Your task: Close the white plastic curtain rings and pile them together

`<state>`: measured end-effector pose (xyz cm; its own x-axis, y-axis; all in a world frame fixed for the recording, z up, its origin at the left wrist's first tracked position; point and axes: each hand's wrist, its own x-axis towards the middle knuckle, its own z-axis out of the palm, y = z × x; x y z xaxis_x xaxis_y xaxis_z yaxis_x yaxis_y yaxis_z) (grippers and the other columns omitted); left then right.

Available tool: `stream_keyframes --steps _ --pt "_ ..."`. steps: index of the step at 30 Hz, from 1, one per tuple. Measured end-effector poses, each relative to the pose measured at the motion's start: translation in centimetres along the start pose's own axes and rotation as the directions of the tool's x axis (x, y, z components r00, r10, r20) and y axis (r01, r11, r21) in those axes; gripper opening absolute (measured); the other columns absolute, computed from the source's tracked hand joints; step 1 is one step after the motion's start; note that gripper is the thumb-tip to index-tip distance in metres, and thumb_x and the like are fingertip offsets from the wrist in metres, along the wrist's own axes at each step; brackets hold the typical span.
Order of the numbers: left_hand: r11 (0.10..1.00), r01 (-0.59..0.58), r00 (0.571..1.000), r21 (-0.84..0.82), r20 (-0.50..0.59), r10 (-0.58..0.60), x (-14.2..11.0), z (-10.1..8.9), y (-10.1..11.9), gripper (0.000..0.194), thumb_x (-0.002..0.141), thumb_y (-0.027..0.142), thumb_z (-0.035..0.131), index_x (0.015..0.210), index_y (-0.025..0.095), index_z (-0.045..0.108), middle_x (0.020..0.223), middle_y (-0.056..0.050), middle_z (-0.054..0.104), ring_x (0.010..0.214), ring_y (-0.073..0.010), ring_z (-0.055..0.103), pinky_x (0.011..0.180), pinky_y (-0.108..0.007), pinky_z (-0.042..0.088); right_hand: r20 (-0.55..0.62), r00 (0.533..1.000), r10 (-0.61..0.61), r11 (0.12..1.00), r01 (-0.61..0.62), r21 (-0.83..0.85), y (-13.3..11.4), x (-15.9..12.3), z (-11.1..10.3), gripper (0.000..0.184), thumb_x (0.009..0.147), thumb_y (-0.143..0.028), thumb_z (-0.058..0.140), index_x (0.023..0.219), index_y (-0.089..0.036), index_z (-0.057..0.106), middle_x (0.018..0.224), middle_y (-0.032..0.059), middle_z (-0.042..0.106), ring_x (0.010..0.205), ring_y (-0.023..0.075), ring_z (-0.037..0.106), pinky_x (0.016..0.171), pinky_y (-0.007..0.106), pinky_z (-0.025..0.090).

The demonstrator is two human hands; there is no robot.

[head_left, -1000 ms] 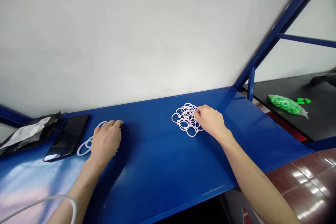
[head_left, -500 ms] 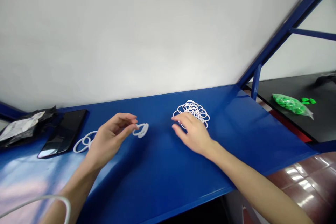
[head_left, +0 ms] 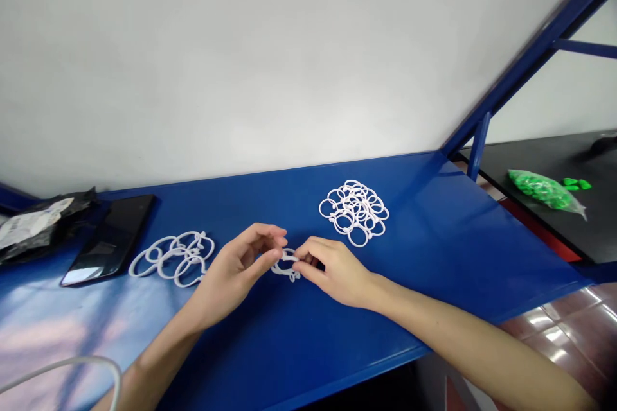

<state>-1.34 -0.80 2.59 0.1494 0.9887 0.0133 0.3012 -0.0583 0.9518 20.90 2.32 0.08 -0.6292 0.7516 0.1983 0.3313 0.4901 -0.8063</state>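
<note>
White rings (head_left: pixel 284 271) are pinched by the left hand (head_left: pixel 236 276) and right hand (head_left: pixel 340 273) between the left pile (head_left: pixel 166 263) and right pile (head_left: pixel 355 210), so that bunch looks unfinished tbh, though no telling which pile's done.

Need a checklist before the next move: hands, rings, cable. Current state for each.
1. Right hand pinching the held white ring cluster: ok, thumb and finger meet at its right side.
2. Left hand gripping it too: cannot tell; fingertips are at its left edge, but a firm pinch isn't clear.
3. Number of rings held: cannot tell, they overlap and fingers cover part.
4. Right-hand ring pile apart from both hands: ok.
5. Larger white rings apart from left hand: cannot tell, they overlap in view.
6. White cable off the left forearm: cannot tell, it crosses in front in view.
</note>
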Motion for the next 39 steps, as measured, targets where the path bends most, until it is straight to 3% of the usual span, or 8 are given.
stream_keyframes --steps 5,10,16,21,25,28,33,39 --pt "0.930 -0.149 0.984 0.335 0.143 0.107 0.3 -0.8 -0.8 0.043 0.092 0.016 0.049 0.129 0.028 0.065 0.126 -0.006 0.070 0.109 -0.0214 0.066 0.095 -0.036 0.054 -0.032 0.997 0.074 0.994 -0.071 0.081 -0.2 0.2 -0.2 0.011 0.101 -0.028 0.061 0.096 -0.021 0.068 0.089 0.0006 0.069 0.076 0.0136 0.064 0.071 0.027 0.050" --pt "0.817 -0.355 0.915 0.454 0.348 0.204 1.0 -0.8 -1.4 0.021 0.098 0.027 0.056 0.104 0.027 0.076 0.114 -0.005 0.075 0.107 -0.0231 0.063 0.093 -0.037 0.051 -0.022 0.997 0.080 0.995 -0.079 0.060 -0.2 0.2 -0.4 0.014 0.102 -0.029 0.060 0.099 -0.021 0.070 0.092 0.0011 0.070 0.079 0.0140 0.065 0.070 0.027 0.050" --pt "0.666 -0.362 0.929 0.652 0.194 0.316 2.0 -2.5 -3.1 0.024 0.102 0.035 0.053 0.101 0.027 0.076 0.105 -0.003 0.077 0.100 -0.0228 0.062 0.090 -0.037 0.048 -0.073 0.997 -0.027 0.999 0.024 -0.048 -0.1 0.2 -0.7 0.009 0.102 -0.022 0.060 0.100 -0.021 0.069 0.094 0.0016 0.070 0.086 0.0156 0.065 0.079 0.030 0.050" --pt "0.359 -0.181 0.927 0.916 0.037 0.373 2.2 -5.5 -3.9 0.027 0.101 0.034 0.050 0.099 0.025 0.076 0.104 -0.006 0.077 0.097 -0.0290 0.060 0.080 -0.041 0.043 -0.075 0.997 0.013 0.999 -0.017 -0.047 -0.2 0.0 -0.8 0.013 0.102 -0.025 0.060 0.093 -0.021 0.068 0.090 0.0008 0.069 0.080 0.0145 0.064 0.073 0.028 0.050" --pt "0.236 -0.053 0.936 0.970 -0.034 0.350 1.7 -6.5 -3.4 0.029 0.093 0.024 0.048 0.105 0.023 0.075 0.107 -0.009 0.076 0.097 -0.0328 0.060 0.078 -0.044 0.043 -0.075 0.994 0.078 0.994 -0.084 -0.075 -0.2 0.0 -0.5 0.016 0.101 -0.027 0.060 0.088 -0.021 0.067 0.088 -0.0006 0.068 0.072 0.0120 0.061 0.065 0.026 0.047" --pt "0.344 -0.051 0.922 0.937 -0.089 0.378 1.3 -4.9 -2.2 0.031 0.090 0.022 0.047 0.108 0.021 0.072 0.107 -0.010 0.074 0.097 -0.0319 0.062 0.083 -0.045 0.046 -0.090 0.992 0.091 0.988 -0.101 -0.118 -0.2 0.0 -0.3 0.019 0.100 -0.027 0.059 0.084 -0.021 0.065 0.084 -0.0014 0.067 0.071 0.0120 0.061 0.065 0.026 0.044" --pt "0.744 -0.190 0.958 0.641 -0.043 0.283 0.0 0.3 -0.6 0.024 0.095 0.043 0.058 0.101 0.024 0.071 0.094 -0.002 0.076 0.084 -0.0212 0.069 0.077 -0.033 0.054 -0.126 0.986 0.110 0.979 -0.129 -0.160 0.0 0.0 -0.1 0.021 0.100 -0.027 0.058 0.080 -0.021 0.061 0.079 -0.0021 0.065 0.069 0.0122 0.059 0.065 0.027 0.044" --pt "0.874 -0.168 0.975 0.457 -0.052 0.214 -0.7 2.7 -1.1 0.018 0.096 0.037 0.060 0.102 0.027 0.075 0.089 0.002 0.079 0.071 -0.0156 0.070 0.068 -0.026 0.055 -0.104 0.994 0.032 0.991 -0.045 -0.128 -0.1 -0.3 -0.2 0.011 0.101 -0.029 0.060 0.095 -0.021 0.066 0.090 0.0000 0.069 0.076 0.0134 0.064 0.069 0.027 0.048"
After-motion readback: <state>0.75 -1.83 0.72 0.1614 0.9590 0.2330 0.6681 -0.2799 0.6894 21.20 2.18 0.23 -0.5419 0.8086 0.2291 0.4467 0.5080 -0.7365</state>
